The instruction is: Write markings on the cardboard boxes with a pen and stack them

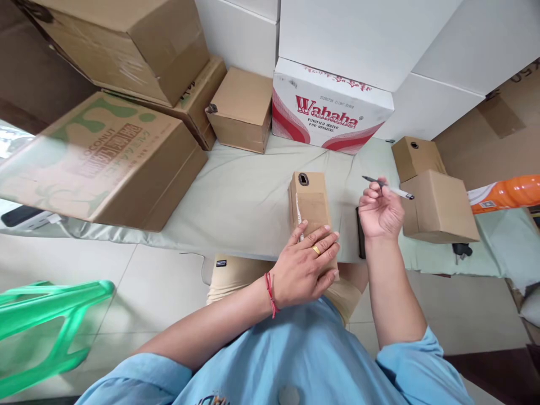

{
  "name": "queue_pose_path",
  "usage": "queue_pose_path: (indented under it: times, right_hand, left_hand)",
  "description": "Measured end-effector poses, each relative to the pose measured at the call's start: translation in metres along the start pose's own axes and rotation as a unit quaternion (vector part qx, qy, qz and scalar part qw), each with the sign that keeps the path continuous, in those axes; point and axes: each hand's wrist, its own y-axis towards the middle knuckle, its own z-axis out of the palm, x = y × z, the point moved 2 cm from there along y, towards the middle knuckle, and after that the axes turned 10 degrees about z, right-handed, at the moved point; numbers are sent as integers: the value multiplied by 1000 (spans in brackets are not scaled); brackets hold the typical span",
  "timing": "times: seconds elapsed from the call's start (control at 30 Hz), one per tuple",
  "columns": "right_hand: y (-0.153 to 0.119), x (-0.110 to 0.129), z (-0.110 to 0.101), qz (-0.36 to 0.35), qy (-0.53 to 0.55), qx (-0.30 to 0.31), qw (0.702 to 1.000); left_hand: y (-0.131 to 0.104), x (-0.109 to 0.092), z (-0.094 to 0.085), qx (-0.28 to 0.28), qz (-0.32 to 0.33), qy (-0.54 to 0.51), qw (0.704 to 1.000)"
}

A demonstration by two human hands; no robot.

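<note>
A small brown cardboard box point(311, 209) lies on the pale green cloth right in front of me, with a dark round mark near its far end and a strip of tape along the top. My left hand point(306, 261) rests flat across its near end, fingers stretched out, hiding that part. Raised to the right of the box, my right hand point(382, 211) is closed round a black and white pen point(396, 192), whose dark tip points left. A dark flat object point(361, 233) lies beside my right wrist, partly hidden.
A Wahaha water carton point(331, 107) stands against the white wall. Large cartons, including a coconut one point(105, 157), fill the left. Small boxes point(441, 205), an orange bottle point(506, 193) and keys point(462, 251) are at right. A green plastic stool point(59, 304) stands lower left.
</note>
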Motion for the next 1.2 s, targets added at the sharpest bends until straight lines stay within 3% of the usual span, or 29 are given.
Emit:
queue_pose_path:
  times: [0.07,0.2,0.33,0.47,0.67,0.9,1.2]
  right_hand:
    - [2,-4,28,-9,-21,30,999]
    - [11,-32,84,-52,-180,68,980]
    - [19,-61,112,-92,-281,112,949]
    - [19,-68,106,-111,-318,83,938]
    - [11,-61,96,-181,-444,6,878]
    - [12,-62,98,-159,-463,23,872]
    - [9,-59,101,-165,-488,19,857]
  left_hand:
    - [1,-1,-1,4,2,5,1000]
    - [1,-1,-1,7,7,5,1000]
    - [-1,0,3,-11,-2,-7,1000]
    - [-3,2,8,-37,-9,-25,999]
    - [-3,4,11,-81,12,-30,996]
    - [-4,4,11,-113,29,-17,993]
    - [-5,5,12,-104,23,-24,994]
